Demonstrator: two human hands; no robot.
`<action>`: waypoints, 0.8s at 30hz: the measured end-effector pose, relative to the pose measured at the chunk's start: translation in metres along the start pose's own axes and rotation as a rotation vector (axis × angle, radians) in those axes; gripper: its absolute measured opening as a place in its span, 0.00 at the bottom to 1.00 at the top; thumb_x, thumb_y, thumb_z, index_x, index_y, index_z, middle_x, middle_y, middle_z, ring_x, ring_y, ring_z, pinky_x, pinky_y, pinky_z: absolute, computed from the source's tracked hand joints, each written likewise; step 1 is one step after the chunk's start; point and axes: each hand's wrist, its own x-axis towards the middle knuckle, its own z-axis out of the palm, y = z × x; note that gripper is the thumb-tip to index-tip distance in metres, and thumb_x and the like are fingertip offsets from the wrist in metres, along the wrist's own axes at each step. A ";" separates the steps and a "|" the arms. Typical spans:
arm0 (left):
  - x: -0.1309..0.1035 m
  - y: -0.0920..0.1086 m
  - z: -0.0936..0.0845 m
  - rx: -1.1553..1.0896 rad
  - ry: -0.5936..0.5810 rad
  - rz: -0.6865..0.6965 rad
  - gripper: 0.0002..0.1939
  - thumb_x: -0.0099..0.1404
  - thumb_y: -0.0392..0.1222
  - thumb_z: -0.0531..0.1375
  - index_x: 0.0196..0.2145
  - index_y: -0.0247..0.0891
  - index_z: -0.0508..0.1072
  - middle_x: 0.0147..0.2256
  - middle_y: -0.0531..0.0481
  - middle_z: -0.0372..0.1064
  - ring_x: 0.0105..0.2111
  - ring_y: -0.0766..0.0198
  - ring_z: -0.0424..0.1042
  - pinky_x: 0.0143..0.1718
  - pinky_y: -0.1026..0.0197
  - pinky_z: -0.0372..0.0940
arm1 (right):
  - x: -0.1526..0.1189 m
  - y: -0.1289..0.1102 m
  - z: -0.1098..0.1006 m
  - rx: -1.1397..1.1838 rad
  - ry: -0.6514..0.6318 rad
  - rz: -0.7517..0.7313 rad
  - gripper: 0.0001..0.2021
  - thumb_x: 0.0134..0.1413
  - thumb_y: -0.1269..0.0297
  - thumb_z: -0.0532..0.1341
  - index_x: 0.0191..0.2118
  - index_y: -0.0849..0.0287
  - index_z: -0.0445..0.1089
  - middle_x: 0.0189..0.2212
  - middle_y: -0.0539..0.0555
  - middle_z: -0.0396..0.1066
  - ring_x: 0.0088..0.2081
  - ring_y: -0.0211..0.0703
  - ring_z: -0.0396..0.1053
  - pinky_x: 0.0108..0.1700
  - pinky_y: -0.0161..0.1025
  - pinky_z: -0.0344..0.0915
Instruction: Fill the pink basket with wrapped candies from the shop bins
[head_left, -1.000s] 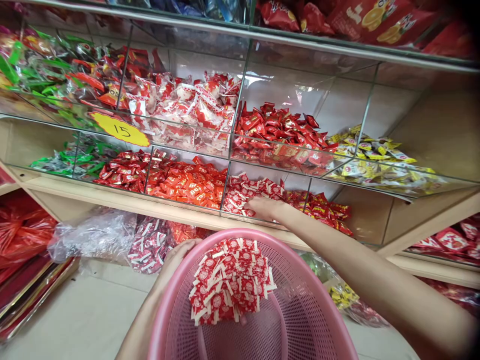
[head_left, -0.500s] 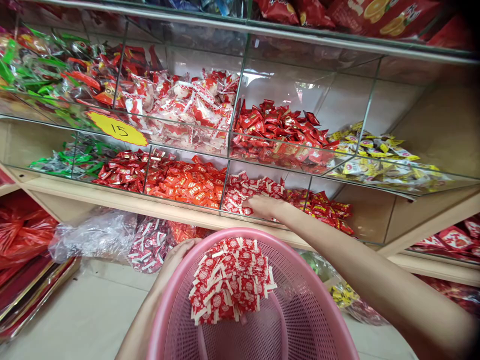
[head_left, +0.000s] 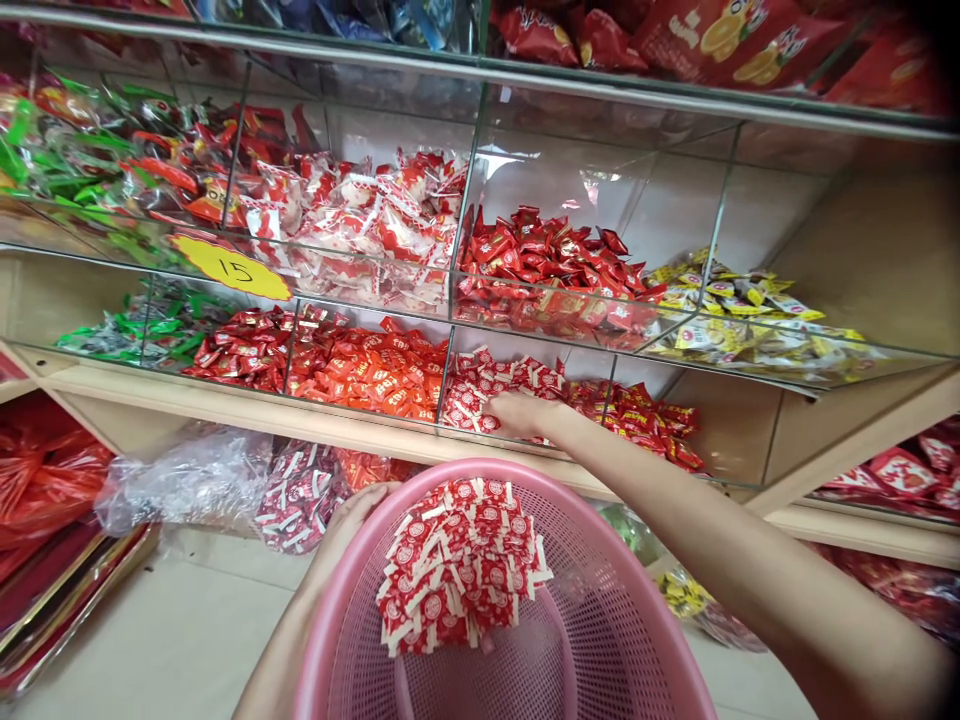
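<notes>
My left hand [head_left: 358,510] is closed on the left rim of a pink plastic basket [head_left: 600,500], its fingers partly hidden by the rim. Inside the basket a heap of small red-and-white wrapped candies [head_left: 465,570] lies against the far wall. My right hand [head_left: 523,414] is down in a lower shelf compartment among matching red-and-white candies [head_left: 472,390]. Its fingers are bent together on the candies, with the tips mostly hidden.
Clear-fronted compartments line the shelf, with orange-red candies [head_left: 386,370] and red packets [head_left: 652,420] beside my right hand. Above are shiny red candies [head_left: 540,260] and a yellow tag [head_left: 231,266] reading 15. Plastic bags [head_left: 187,480] lie under the wooden shelf edge [head_left: 225,405].
The view has shifted slightly. My right hand stays among the candies in the compartment, and my left hand stays on the basket rim.
</notes>
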 end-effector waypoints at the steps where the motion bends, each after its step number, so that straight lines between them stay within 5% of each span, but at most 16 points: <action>1: 0.001 -0.001 0.000 0.006 -0.002 -0.001 0.18 0.48 0.48 0.56 0.33 0.36 0.75 0.41 0.47 0.71 0.43 0.57 0.67 0.45 0.60 0.61 | 0.000 0.002 0.001 0.009 0.008 -0.004 0.14 0.47 0.62 0.55 0.38 0.64 0.68 0.36 0.62 0.69 0.35 0.43 0.66 0.31 0.33 0.56; 7: 0.000 0.003 -0.001 0.026 0.007 -0.009 0.17 0.48 0.49 0.55 0.32 0.38 0.75 0.43 0.48 0.70 0.44 0.56 0.66 0.45 0.60 0.61 | 0.001 0.019 0.008 0.151 0.101 -0.068 0.14 0.47 0.57 0.55 0.32 0.65 0.67 0.26 0.54 0.68 0.24 0.34 0.58 0.25 0.31 0.50; 12: -0.002 0.005 0.000 0.048 0.018 0.012 0.15 0.49 0.48 0.55 0.31 0.39 0.75 0.42 0.49 0.70 0.45 0.56 0.66 0.47 0.60 0.59 | -0.009 0.027 -0.010 0.305 0.225 -0.128 0.15 0.47 0.55 0.54 0.28 0.65 0.65 0.21 0.49 0.61 0.22 0.31 0.50 0.24 0.31 0.48; 19: -0.003 0.000 0.002 0.034 0.035 0.044 0.17 0.50 0.48 0.55 0.35 0.38 0.74 0.41 0.49 0.71 0.45 0.58 0.66 0.48 0.60 0.58 | -0.075 0.013 -0.049 0.467 0.320 -0.126 0.14 0.49 0.55 0.53 0.28 0.64 0.64 0.22 0.47 0.59 0.24 0.31 0.51 0.27 0.31 0.49; 24: -0.003 0.002 0.004 0.025 0.050 0.026 0.16 0.50 0.47 0.55 0.34 0.38 0.74 0.40 0.49 0.71 0.45 0.59 0.66 0.48 0.62 0.57 | -0.126 -0.023 -0.015 0.710 0.134 -0.245 0.13 0.51 0.57 0.52 0.30 0.62 0.65 0.24 0.49 0.63 0.26 0.33 0.56 0.30 0.32 0.54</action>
